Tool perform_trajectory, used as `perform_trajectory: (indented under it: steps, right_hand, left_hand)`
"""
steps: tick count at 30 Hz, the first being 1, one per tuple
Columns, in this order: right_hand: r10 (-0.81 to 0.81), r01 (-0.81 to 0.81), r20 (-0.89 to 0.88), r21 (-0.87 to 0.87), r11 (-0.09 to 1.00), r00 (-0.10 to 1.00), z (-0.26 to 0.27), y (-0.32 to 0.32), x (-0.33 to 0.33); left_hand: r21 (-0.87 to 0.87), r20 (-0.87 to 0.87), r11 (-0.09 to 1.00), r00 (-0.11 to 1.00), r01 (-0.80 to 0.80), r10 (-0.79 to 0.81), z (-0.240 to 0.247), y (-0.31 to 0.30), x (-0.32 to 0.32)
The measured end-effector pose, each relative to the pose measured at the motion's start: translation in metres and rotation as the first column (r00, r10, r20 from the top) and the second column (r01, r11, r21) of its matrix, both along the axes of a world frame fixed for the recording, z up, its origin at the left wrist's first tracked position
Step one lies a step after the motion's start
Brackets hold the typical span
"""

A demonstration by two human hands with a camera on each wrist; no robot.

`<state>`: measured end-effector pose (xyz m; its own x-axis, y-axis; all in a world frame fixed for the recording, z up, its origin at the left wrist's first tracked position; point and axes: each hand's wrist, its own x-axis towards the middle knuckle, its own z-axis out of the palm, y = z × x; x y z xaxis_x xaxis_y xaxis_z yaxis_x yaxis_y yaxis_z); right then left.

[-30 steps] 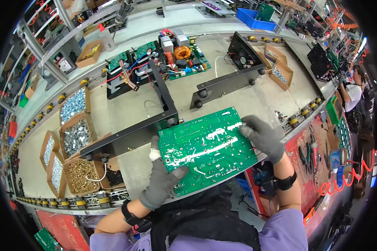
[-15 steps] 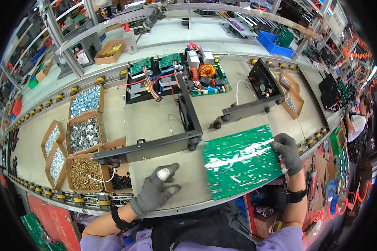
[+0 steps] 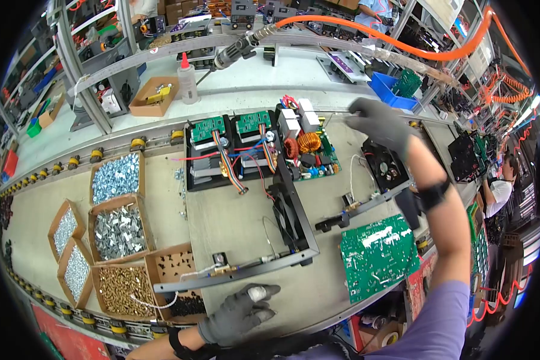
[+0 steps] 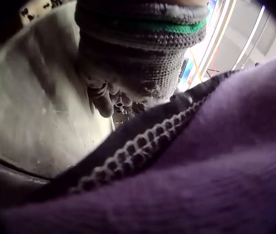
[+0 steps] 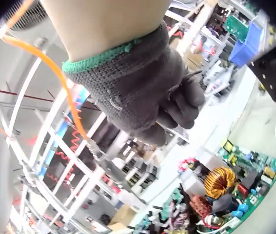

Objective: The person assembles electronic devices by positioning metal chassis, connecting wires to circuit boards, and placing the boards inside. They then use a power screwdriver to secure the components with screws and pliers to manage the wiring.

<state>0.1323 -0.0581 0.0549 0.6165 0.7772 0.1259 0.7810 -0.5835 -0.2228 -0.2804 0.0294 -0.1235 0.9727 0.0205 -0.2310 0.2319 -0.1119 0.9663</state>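
Observation:
My gloved right hand (image 3: pixel 378 125) is raised beyond the black frame at the upper right, near the board with the copper coil (image 3: pixel 309 142). In the right wrist view the hand (image 5: pixel 143 92) has bent fingers, and whether they hold anything is unclear. Low over the worktop, the gloved left hand (image 3: pixel 237 315) has its fingers loosely spread and holds nothing, in front of the black frame (image 3: pixel 240 273). A green circuit board (image 3: pixel 378 258) lies at the table's right front edge, untouched.
Cardboard trays of brass screws (image 3: pixel 125 291), metal clips (image 3: pixel 119 233) and blue-silver parts (image 3: pixel 116 179) stand at the left. Above the far bench hangs a screwdriver (image 3: pixel 237 51) on an orange hose (image 3: pixel 390 37). A bottle (image 3: pixel 187 83) and blue bin (image 3: pixel 390 90) stand farther back.
The green board has moved right and been let go onto the table edge. My left hand released it earlier; my right hand has risen forward, away from it.

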Motion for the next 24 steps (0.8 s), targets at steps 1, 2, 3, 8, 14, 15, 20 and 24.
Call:
perform_trajectory:
  steps: [1,2,3,8,14,15,20,24]
  right_hand:
    - [-0.090,0.081,-0.105,-0.079,0.994,0.990,-0.013,0.027,0.013]
    - [-0.182,0.150,-0.201,-0.164,0.975,0.963,-0.027,0.052,0.024]
    - [-0.254,0.234,-0.089,-0.186,0.954,0.963,-0.052,0.073,0.037]
    - [-0.474,0.397,-0.224,-0.315,0.862,0.851,-0.110,0.135,0.080]
    - [-0.409,0.294,-0.365,-0.332,0.897,0.836,-0.117,0.123,0.100]
    - [-0.380,0.250,-0.382,-0.347,0.904,0.843,-0.121,0.123,0.101]
    - [-0.477,0.451,-0.036,-0.268,0.851,0.878,-0.126,0.129,0.069]
    - [-0.384,0.312,-0.121,-0.388,0.867,0.915,-0.104,0.126,0.064]
  left_hand:
    - [-0.063,-0.012,0.998,1.000,0.010,-0.011,-0.005,0.000,-0.002]
    - [-0.124,-0.021,0.992,1.000,0.018,-0.020,-0.008,0.003,-0.001]
    - [-0.155,-0.031,0.988,1.000,-0.009,0.005,-0.003,0.004,0.001]
    - [-0.008,0.214,1.000,0.977,0.000,0.001,-0.024,0.008,-0.003]
    - [-0.062,0.219,0.997,0.975,0.045,-0.030,-0.021,0.010,0.001]
    - [-0.048,0.223,0.998,0.975,0.030,-0.018,-0.018,0.008,0.000]
    - [0.077,0.199,0.997,0.980,-0.031,0.015,-0.011,-0.002,-0.002]
    - [0.241,0.283,0.966,0.959,-0.089,0.018,0.002,-0.005,-0.005]
